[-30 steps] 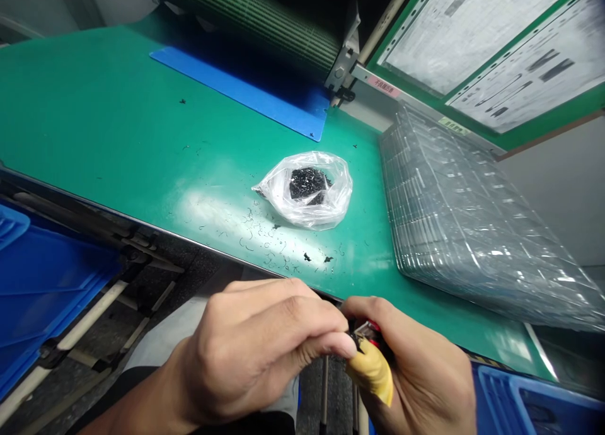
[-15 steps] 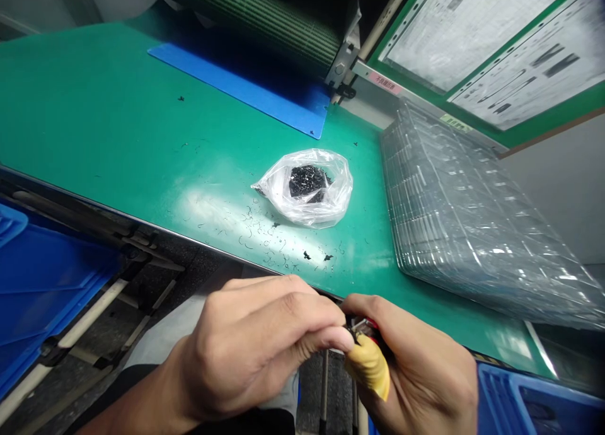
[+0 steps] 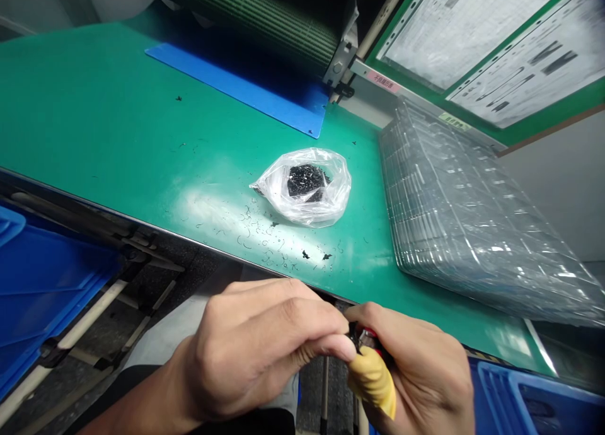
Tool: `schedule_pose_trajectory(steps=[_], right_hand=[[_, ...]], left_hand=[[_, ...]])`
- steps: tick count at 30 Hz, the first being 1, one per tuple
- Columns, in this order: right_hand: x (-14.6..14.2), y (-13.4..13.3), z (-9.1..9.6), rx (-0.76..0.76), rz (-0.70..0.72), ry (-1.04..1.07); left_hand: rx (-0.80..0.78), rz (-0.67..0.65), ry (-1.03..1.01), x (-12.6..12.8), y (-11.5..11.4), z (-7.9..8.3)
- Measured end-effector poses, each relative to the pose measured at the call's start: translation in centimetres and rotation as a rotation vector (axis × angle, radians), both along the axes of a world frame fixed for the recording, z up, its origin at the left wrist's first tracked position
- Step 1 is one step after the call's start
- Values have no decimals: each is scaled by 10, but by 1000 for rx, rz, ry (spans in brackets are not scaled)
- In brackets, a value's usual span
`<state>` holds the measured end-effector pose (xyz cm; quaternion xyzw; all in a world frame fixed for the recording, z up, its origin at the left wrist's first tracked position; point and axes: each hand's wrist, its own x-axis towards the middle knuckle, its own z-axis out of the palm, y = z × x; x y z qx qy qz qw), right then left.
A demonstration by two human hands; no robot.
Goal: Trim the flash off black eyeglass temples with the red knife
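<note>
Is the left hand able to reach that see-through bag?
Probably yes: the bag lies open on the green table beyond the left hand, nothing tall between, just black scraps, though its fingertips look busy.

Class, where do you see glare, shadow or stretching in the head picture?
Head view: glare whitens the table near the bag; shadow darkens the blue sheet under the conveyor; bright streaks cross the trays, which look stretched toward the right edge.

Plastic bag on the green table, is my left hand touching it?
Apart. The head view shows green tabletop between the left hand and the plastic bag.
</note>
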<state>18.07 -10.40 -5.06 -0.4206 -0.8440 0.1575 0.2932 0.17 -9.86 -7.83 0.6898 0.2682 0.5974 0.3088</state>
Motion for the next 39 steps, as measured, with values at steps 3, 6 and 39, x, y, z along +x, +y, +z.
schedule_pose_trajectory(steps=[3,6,39], right_hand=[[1,-1,-1,-15,2,14],[3,-2,-5,19,-17,33],[1,0,-9,77,-44,55]], left_hand=[[5,-8,-24,1,1,0],[0,-12,-14,0,1,1],[12,-48,8,-4,-1,2]])
